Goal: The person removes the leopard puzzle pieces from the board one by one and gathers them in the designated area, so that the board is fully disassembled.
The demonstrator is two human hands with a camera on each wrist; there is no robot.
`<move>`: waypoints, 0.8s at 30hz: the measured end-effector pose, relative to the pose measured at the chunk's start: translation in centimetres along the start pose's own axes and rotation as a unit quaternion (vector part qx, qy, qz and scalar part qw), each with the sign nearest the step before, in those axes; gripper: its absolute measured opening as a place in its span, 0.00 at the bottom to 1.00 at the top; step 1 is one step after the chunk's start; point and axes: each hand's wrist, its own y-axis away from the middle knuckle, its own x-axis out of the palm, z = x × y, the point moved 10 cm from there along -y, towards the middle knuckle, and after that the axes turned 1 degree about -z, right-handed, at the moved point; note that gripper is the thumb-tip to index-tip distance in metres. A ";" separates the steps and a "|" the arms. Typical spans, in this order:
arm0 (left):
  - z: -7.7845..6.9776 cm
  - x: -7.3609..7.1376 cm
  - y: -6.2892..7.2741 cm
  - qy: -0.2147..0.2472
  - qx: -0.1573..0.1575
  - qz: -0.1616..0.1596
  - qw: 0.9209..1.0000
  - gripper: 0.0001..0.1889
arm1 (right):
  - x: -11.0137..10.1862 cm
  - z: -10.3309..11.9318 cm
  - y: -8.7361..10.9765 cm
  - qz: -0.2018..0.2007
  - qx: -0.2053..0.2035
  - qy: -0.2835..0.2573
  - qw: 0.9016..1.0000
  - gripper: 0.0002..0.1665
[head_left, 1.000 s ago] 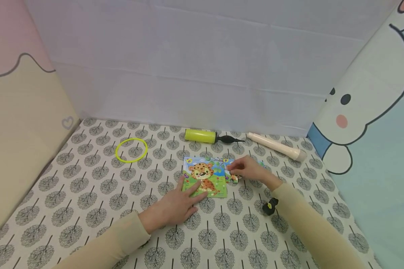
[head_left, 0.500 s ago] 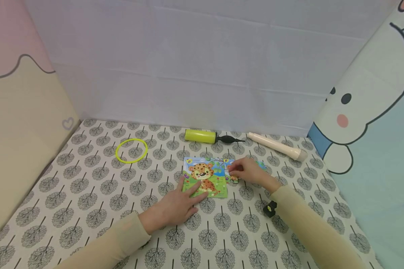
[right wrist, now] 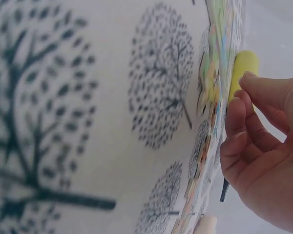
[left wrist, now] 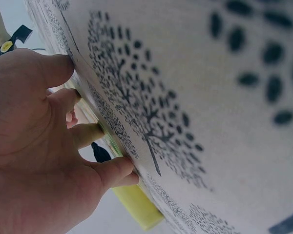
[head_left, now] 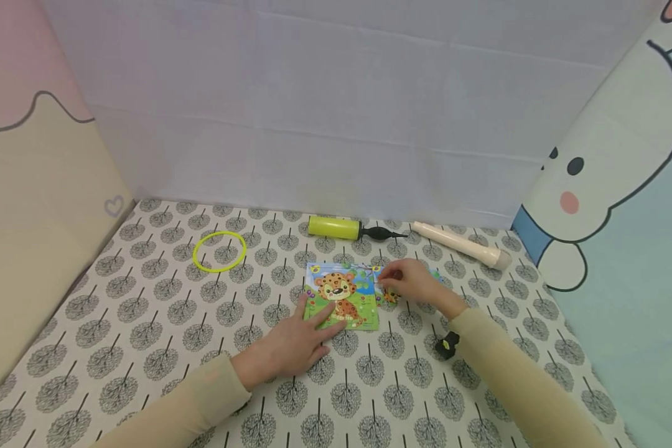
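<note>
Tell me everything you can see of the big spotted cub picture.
The big spotted cub picture is a flat, squarish, card-like sheet showing an orange, dark-spotted cub on green grass, with flowers, blue sky and leaves at upper right. It lies on the tree-print cloth, cub's head away from the wearer. The left hand rests spread fingers on its lower left. Whether it is several pieces, I can't tell.

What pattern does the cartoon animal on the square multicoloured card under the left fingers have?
Dark spots on orange; the cartoon animal shows best in the head view.

Diffuse, even light fills the head view; wrist views blur nearby.
</note>
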 end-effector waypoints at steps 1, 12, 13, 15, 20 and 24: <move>0.0 0.0 0.0 0.002 -0.001 -0.001 1.000 0.29 | 0.1 0.1 -0.1 0.002 0.000 0.007 1.000 0.06; 0.0 -0.4 0.1 0.000 0.000 -0.001 1.000 0.29 | 2.8 1.4 -2.0 0.041 -0.001 -0.017 0.999 0.07; 0.0 -0.4 0.1 -0.001 -0.001 -0.002 1.000 0.28 | 3.0 1.5 -2.2 0.043 -0.001 -0.017 0.999 0.08; -0.1 -0.4 0.1 -0.001 0.000 -0.003 1.000 0.28 | 3.3 2.0 -2.4 0.045 -0.004 -0.018 0.999 0.08; -0.1 -0.2 0.1 0.000 -0.002 0.003 1.000 0.29 | 4.2 2.9 -3.1 0.045 -0.010 -0.026 0.999 0.12; 0.0 0.1 0.0 0.002 -0.006 0.009 1.000 0.29 | 5.0 3.0 -3.5 0.043 0.004 -0.032 0.999 0.17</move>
